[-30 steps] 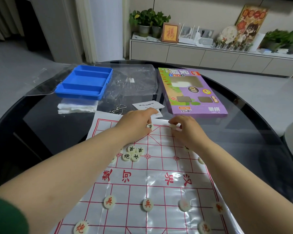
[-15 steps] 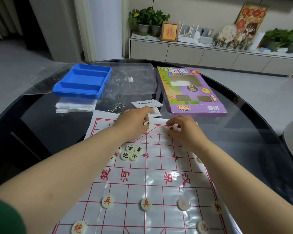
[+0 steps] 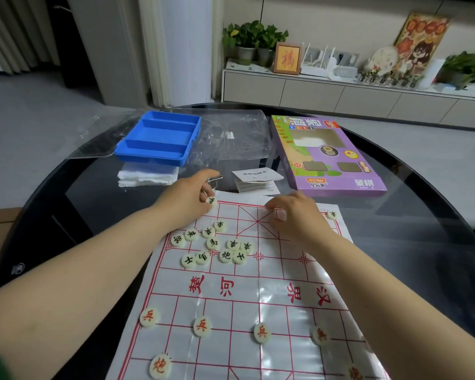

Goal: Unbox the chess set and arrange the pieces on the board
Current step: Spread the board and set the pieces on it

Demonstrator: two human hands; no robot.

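board (image 3: 244,303): white sheet with red grid, flat on the table (image 3: 99,215), lower centre of frame. glare on its surface.

left hand (image 3: 184,200): at the board's upper left corner. thumb and fingers curled, pinching one piece (image 3: 211,200) with a black mark. the piece sits at the board's top line. cannot tell if it touches the sheet.

right hand (image 3: 295,215): on the top edge of the board, right of centre. fingers bent, tips down on the sheet. cannot tell whether it holds anything; the palm side is hidden.

black pile (image 3: 217,249): about ten loose discs with black marks, bunched in the upper left part of the board, just below the left hand. several touch each other.

corner disc (image 3: 332,214): one disc with a black mark at the board's upper right corner, apart from the rest.

red pawns (image 3: 202,326): four discs in a row across the lower board, spaced apart. a red cannon (image 3: 159,364) lies below them at lower left.

beyond the board, upper half of the table: purple box (image 3: 327,157) at right, lying flat; leaflet (image 3: 255,178) just left of it; clear bag (image 3: 231,138) at centre; blue tray (image 3: 159,139) at left, with three compartments; white wad (image 3: 146,175) just below the tray.
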